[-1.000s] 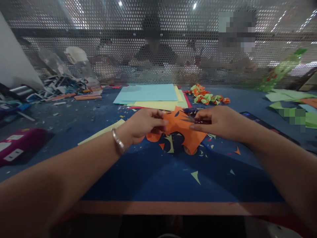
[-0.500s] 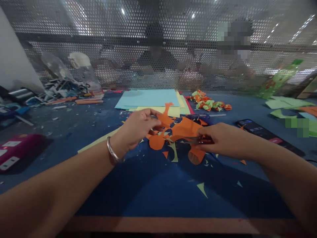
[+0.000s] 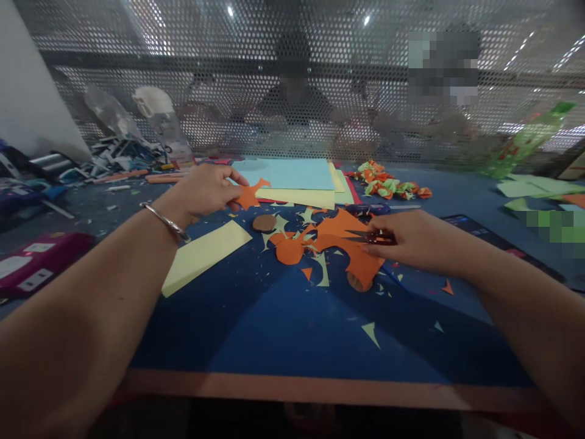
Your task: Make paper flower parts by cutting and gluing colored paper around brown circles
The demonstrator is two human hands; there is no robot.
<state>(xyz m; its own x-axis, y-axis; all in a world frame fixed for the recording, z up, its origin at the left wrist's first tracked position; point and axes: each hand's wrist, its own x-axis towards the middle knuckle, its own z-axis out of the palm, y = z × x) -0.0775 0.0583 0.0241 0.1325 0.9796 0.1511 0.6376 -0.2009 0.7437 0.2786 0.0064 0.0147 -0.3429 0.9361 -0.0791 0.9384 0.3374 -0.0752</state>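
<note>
The left hand [image 3: 203, 192] pinches an orange scrap [image 3: 249, 196] while the right hand [image 3: 411, 236] curls round scissors [image 3: 372, 238], seemingly by the handles, leaving blades [image 3: 359, 235] free ahead of it

The light is rather dim, with small bright spots [image 3: 367, 21] above on the perforated panel [image 3: 338, 49], soft shadows [image 3: 196, 341] across the surface [image 3: 292, 341], and stretched, slightly blurred edges.

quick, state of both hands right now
Left hand: closed, holding an irregular orange paper piece.
Right hand: closed, holding scissors.
</note>
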